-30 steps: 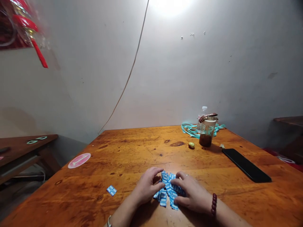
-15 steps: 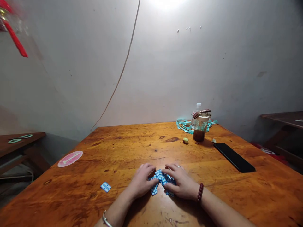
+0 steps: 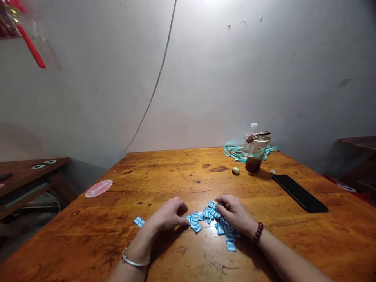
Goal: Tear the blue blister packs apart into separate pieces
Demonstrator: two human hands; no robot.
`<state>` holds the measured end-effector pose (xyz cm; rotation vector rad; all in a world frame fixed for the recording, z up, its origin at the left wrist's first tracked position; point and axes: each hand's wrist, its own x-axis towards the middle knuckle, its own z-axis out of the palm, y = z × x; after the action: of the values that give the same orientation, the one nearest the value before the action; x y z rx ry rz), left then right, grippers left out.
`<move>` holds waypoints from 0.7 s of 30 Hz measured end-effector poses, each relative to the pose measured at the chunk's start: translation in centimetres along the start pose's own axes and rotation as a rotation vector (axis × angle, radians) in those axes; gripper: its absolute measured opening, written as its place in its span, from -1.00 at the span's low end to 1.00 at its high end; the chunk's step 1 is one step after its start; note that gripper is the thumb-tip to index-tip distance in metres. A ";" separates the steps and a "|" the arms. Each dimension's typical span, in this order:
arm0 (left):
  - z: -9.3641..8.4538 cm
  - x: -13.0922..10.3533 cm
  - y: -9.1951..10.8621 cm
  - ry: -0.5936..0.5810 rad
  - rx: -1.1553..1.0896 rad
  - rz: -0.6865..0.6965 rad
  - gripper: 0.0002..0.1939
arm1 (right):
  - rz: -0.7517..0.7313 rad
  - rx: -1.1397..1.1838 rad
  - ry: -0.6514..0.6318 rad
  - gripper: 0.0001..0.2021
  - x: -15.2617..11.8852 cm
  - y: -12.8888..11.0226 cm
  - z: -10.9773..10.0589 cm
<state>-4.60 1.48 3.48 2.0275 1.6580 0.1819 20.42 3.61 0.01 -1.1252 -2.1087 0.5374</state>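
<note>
Small blue-and-white rectangular cards (image 3: 209, 214) lie in a loose, overlapping spread on the wooden table, some running toward me on the right. My left hand (image 3: 168, 214) rests at the left edge of the spread, fingers curved and apart from the thumb, whose tip is by the nearest cards. Over the right part sits my right hand (image 3: 236, 213), fingers bent and apart above the cards, partly hiding them. Neither hand visibly grips a card. One more card (image 3: 139, 221) lies apart, left of my left wrist.
On the wooden table (image 3: 164, 172) lie a black phone (image 3: 299, 193) at right and a pink round sticker (image 3: 99, 188) at left. Farther back are a cup of dark drink (image 3: 254, 158), a clear bottle (image 3: 253, 129), turquoise straps (image 3: 233, 152) and a small yellowish object (image 3: 235, 170).
My hands have moved apart from close around the cards, and the pile has spread wider to both sides. The view has shifted slightly, moving the scene right and a little up.
</note>
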 end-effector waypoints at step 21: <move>0.6 -1.0 0.6 -0.081 0.087 -0.065 -0.79 | 0.016 0.034 -0.058 -0.76 0.0 -0.5 -0.2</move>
<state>-4.08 0.32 3.39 2.0127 1.7053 0.0052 20.35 3.37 0.46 -1.1211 -2.1336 0.6179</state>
